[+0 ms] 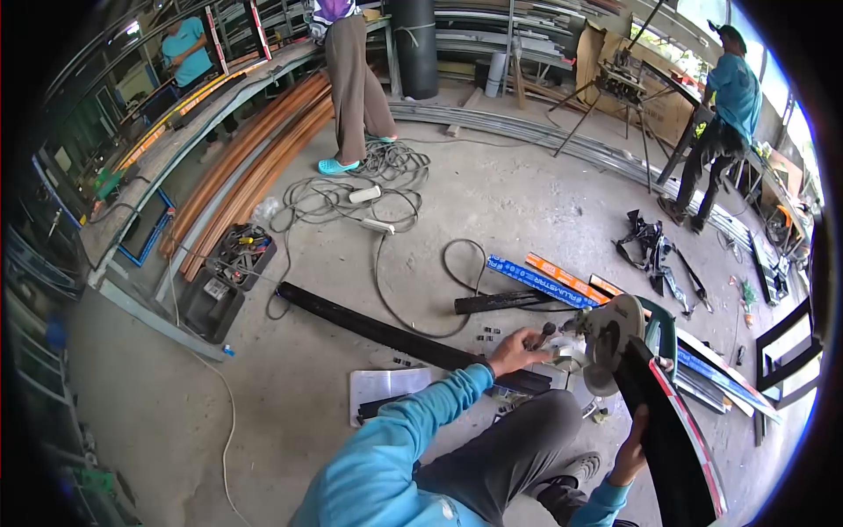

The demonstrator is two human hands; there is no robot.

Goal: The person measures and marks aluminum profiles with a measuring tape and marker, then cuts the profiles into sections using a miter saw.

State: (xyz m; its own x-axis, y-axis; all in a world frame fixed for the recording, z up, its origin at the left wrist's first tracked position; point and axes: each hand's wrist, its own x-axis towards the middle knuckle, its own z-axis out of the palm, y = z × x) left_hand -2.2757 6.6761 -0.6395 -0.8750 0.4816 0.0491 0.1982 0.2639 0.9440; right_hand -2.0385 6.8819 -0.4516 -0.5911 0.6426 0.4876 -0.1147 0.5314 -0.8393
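Note:
My left hand (518,352) reaches to the near side of a miter saw, its fingers closed at a small black knob (549,329). The saw's round pale blade guard (615,338) stands just right of that hand. My right hand (630,446) grips the edge of a long black profile (667,448) with a red-and-white strip along one side. This profile slants from the saw down to the lower right. Another long black profile (378,327) lies left of the saw, its near end by my left wrist. The exact contact at the knob is small and partly hidden.
A tray (386,386) lies by my left forearm. An open toolbox (230,277), coiled cables (369,189) and blue-and-orange wrapped profiles (544,281) are on the floor. People stand at the left bench, by the cables and at the right. A harness-like black bundle (650,241) lies right.

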